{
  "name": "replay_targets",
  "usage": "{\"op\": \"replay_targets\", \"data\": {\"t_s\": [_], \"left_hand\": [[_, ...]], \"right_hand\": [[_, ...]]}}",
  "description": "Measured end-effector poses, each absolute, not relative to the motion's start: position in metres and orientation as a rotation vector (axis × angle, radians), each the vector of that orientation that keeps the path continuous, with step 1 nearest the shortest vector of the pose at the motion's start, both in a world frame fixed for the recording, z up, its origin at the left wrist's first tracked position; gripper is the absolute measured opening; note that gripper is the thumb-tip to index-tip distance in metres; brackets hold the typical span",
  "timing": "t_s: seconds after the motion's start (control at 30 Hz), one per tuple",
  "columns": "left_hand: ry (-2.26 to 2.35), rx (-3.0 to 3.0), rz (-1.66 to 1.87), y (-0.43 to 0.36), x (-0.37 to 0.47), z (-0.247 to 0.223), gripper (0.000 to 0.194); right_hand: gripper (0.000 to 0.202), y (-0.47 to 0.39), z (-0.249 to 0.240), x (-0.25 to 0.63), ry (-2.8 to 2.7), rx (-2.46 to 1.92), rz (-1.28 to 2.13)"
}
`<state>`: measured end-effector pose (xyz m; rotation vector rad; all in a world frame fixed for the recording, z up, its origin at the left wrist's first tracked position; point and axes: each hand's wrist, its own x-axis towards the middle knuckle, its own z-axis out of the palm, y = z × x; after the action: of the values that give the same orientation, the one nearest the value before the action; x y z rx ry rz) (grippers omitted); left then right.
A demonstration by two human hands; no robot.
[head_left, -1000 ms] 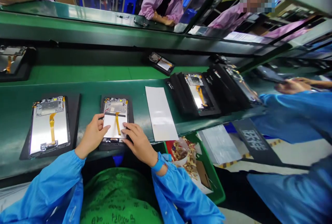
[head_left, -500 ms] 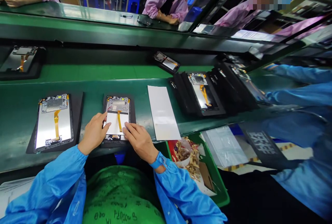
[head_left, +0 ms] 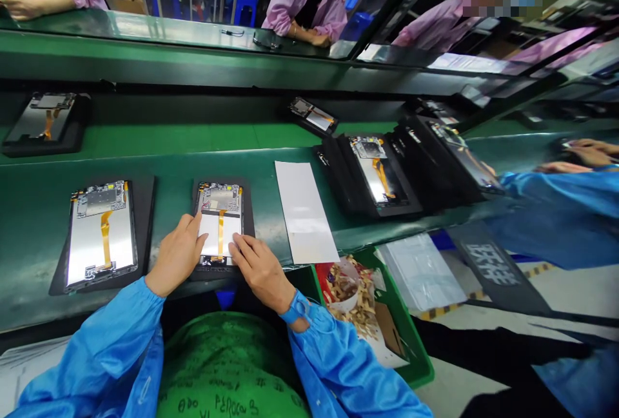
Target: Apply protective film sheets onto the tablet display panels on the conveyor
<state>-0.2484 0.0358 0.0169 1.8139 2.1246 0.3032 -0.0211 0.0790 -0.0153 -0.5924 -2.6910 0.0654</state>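
Observation:
An opened tablet (head_left: 218,199) with its circuit board and white inner panel bare lies on a black cover on the green bench, in front of me. An orange ribbon cable (head_left: 221,234) runs down its middle to the lower edge. My left hand (head_left: 178,251) grips the tablet's left edge, with the thumb over the white panel. My right hand (head_left: 261,269) holds the lower right side, its bent fingertips on the panel and edge. A second opened tablet (head_left: 102,231) lies on a black cover to the left, untouched.
A white card (head_left: 305,211) lies right of the tablet. Further right are several opened tablets (head_left: 372,173) with black covers. A green bin (head_left: 418,347) of scraps stands below the bench edge. More tablets lie on the far strip (head_left: 193,137). A co-worker's blue sleeve (head_left: 556,202) reaches in at right.
The ribbon cable's lower end has come down to the tablet's bottom edge and lies straighter. My hands stay nearly in place. The co-worker's arms at right have shifted, showing their hands.

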Motion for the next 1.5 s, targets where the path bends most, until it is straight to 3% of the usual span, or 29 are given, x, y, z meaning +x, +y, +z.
{"op": "replay_targets", "data": {"t_s": [0.47, 0.7, 0.97, 1.07, 1.17, 1.3, 1.4, 1.5], "left_hand": [[2.216, 1.911, 0.06, 0.033, -0.244, 0.017, 0.046], [2.45, 1.671, 0.581, 0.015, -0.252, -0.017, 0.064], [2.441, 1.492, 0.772, 0.013, -0.233, -0.03, 0.045], [2.291, 1.326, 1.06, 0.008, -0.223, -0.029, 0.047], [1.975, 1.073, 1.3, 0.013, -0.216, -0.022, 0.066], [1.834, 0.842, 1.452, 0.084, -0.228, -0.002, 0.074], [1.964, 0.839, 1.476, 0.179, -0.252, 0.022, 0.064], [2.104, 0.873, 1.417, 0.267, -0.279, 0.043, 0.05]], "right_hand": [[0.034, 0.079, -0.016, -0.024, -2.734, -0.601, 0.133], [0.034, 0.073, -0.015, -0.014, -2.468, -0.889, 0.323], [0.045, 0.065, -0.031, -0.009, -2.198, -1.077, 0.616], [0.046, 0.065, -0.036, -0.006, -2.148, -1.04, 0.653], [0.044, 0.076, -0.039, 0.0, -2.072, -0.994, 0.724], [0.043, 0.101, -0.051, 0.01, -1.891, -1.029, 0.637], [0.044, 0.113, -0.07, 0.016, -1.879, -1.0, 0.473], [0.041, 0.127, -0.089, 0.018, -1.887, -0.987, 0.531]]}}
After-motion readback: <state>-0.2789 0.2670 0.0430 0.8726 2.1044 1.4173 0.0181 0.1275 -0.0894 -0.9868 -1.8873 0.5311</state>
